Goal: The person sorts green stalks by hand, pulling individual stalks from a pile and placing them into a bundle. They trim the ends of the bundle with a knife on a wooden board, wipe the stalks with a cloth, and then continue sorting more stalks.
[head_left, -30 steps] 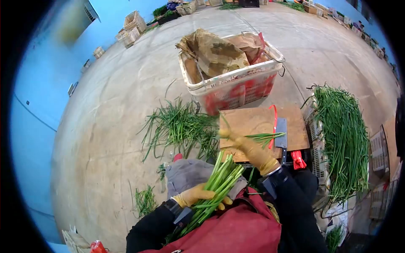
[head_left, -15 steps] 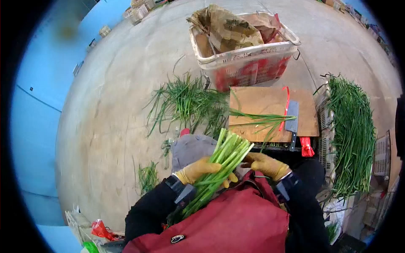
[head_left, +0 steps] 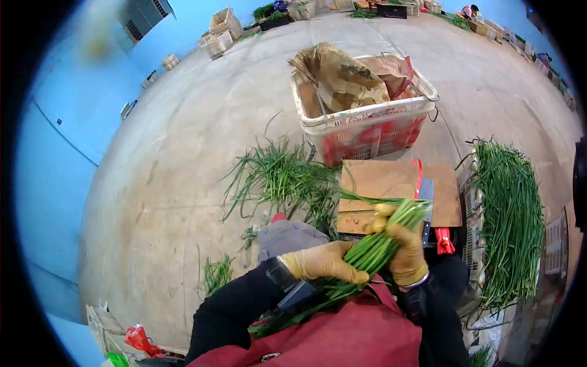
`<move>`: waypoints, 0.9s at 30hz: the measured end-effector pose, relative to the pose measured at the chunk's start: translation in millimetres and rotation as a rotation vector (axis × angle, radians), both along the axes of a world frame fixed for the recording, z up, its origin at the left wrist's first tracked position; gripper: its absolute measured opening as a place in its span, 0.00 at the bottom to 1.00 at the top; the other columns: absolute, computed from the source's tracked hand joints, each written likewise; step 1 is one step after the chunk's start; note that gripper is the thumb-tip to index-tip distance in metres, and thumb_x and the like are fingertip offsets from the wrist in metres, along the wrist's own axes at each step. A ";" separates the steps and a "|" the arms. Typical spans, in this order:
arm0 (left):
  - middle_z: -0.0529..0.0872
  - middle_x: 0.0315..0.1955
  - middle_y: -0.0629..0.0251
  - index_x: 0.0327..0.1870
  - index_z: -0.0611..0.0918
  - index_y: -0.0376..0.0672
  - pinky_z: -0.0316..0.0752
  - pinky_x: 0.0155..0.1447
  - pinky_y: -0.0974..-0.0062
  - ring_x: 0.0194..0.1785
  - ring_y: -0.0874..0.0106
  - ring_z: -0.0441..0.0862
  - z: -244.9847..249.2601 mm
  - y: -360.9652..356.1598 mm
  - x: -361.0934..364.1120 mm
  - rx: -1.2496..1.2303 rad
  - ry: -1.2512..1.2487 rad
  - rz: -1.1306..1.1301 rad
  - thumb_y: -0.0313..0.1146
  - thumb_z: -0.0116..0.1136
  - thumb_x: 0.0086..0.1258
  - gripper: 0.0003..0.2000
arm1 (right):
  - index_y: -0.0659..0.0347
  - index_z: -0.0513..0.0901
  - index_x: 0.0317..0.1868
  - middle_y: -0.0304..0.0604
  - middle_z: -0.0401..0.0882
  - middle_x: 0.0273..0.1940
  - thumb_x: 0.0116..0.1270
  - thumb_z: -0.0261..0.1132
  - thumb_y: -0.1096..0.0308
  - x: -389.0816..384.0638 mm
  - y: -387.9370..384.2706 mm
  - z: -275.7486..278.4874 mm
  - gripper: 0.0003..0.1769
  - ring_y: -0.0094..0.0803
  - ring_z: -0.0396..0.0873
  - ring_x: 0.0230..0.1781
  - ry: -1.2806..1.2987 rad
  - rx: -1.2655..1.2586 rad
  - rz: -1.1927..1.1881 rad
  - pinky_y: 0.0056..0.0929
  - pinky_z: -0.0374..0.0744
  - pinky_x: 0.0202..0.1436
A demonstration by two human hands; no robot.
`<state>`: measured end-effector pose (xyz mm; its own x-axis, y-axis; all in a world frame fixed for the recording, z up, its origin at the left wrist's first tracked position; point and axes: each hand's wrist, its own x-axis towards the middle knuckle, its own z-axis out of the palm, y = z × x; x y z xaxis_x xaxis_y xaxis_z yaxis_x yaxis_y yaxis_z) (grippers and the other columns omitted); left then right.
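Note:
A thick bunch of long green stalks slants across my lap, pale cut ends pointing up and right. My left hand, in a yellowish glove, is closed around its lower part, with the thumb on top. Higher up, my right hand, gloved too, wraps its fingers around the bunch near the pale ends. Just beyond lies a brown board with a few loose stalks. A cleaver rests on it, partly hidden behind the bunch and right hand. A red strip lies beside the blade.
Ahead stands a white crate holding dirty sacks. A long crate heaped with green stalks is at my right. Loose greens lie on the floor to the left. A red plastic bundle hangs at the board's front edge.
Both hands have moved right and forward with the bunch, towards the board. My right hand, earlier beside the stalks, now grips them near the cut ends. The view has tilted up.

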<state>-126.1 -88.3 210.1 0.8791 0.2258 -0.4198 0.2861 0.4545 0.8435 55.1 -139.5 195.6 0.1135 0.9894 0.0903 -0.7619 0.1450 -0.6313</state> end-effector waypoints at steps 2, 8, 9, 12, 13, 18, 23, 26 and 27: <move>0.85 0.45 0.64 0.57 0.76 0.37 0.75 0.53 0.76 0.47 0.75 0.80 -4.2 -6.1 -3.6 0.204 -0.022 -0.034 0.35 0.67 0.64 0.22 | 0.64 0.78 0.55 0.40 0.81 0.36 0.59 0.70 0.63 22.7 -4.4 2.8 0.25 0.35 0.81 0.37 0.027 -0.112 -0.096 0.38 0.81 0.45; 0.86 0.42 0.63 0.58 0.79 0.42 0.74 0.55 0.73 0.47 0.74 0.80 -14.4 -6.6 -33.0 0.509 0.243 -0.270 0.34 0.64 0.62 0.22 | 0.64 0.74 0.61 0.35 0.78 0.36 0.63 0.68 0.60 105.3 -24.0 47.5 0.28 0.30 0.78 0.37 -0.103 0.053 -0.557 0.30 0.79 0.46; 0.87 0.40 0.63 0.58 0.79 0.43 0.75 0.53 0.74 0.45 0.74 0.81 -22.8 -4.3 -39.2 0.586 0.286 -0.266 0.35 0.63 0.64 0.20 | 0.65 0.72 0.62 0.36 0.77 0.37 0.64 0.67 0.61 119.5 -29.3 53.6 0.29 0.29 0.76 0.38 -0.137 0.113 -0.576 0.30 0.78 0.47; 0.86 0.34 0.64 0.56 0.81 0.43 0.76 0.46 0.74 0.37 0.75 0.82 -7.7 0.2 -49.9 0.436 0.503 -0.194 0.35 0.60 0.66 0.17 | 0.67 0.68 0.64 0.37 0.72 0.40 0.68 0.64 0.63 161.8 -49.8 71.9 0.28 0.28 0.73 0.42 -0.168 0.293 -0.597 0.29 0.77 0.53; 0.86 0.32 0.65 0.55 0.82 0.43 0.76 0.44 0.74 0.34 0.76 0.81 -0.8 1.9 -52.8 0.321 0.587 -0.159 0.35 0.60 0.67 0.16 | 0.67 0.68 0.63 0.38 0.71 0.41 0.70 0.63 0.64 176.0 -58.4 76.2 0.26 0.28 0.72 0.44 -0.132 0.355 -0.580 0.29 0.76 0.54; 0.84 0.28 0.69 0.54 0.83 0.43 0.72 0.29 0.78 0.25 0.78 0.77 -37.2 15.3 -84.6 0.419 0.463 0.028 0.33 0.52 0.75 0.12 | 0.69 0.66 0.61 0.43 0.70 0.46 0.74 0.56 0.71 249.3 -97.4 90.6 0.19 0.32 0.71 0.49 -0.107 0.550 -0.368 0.32 0.72 0.65; 0.86 0.39 0.69 0.54 0.82 0.41 0.74 0.32 0.80 0.27 0.79 0.77 -55.3 35.4 -113.8 0.921 0.175 0.197 0.35 0.54 0.75 0.13 | 0.68 0.68 0.59 0.42 0.71 0.45 0.73 0.59 0.68 259.7 -102.6 90.8 0.19 0.34 0.71 0.50 -0.209 0.545 -0.556 0.32 0.71 0.66; 0.85 0.46 0.67 0.56 0.81 0.40 0.76 0.46 0.78 0.40 0.76 0.80 -57.1 36.5 -109.8 0.948 0.212 0.408 0.34 0.57 0.73 0.14 | 0.68 0.68 0.56 0.43 0.70 0.45 0.72 0.59 0.68 270.0 -111.3 77.9 0.17 0.35 0.70 0.51 -0.177 0.520 -0.542 0.34 0.69 0.68; 0.85 0.49 0.67 0.56 0.81 0.40 0.76 0.51 0.78 0.45 0.74 0.81 -54.1 39.3 -105.3 0.961 0.229 0.493 0.33 0.58 0.72 0.15 | 0.67 0.68 0.55 0.43 0.69 0.45 0.72 0.59 0.69 273.7 -110.7 72.5 0.16 0.36 0.69 0.51 -0.152 0.526 -0.539 0.35 0.68 0.69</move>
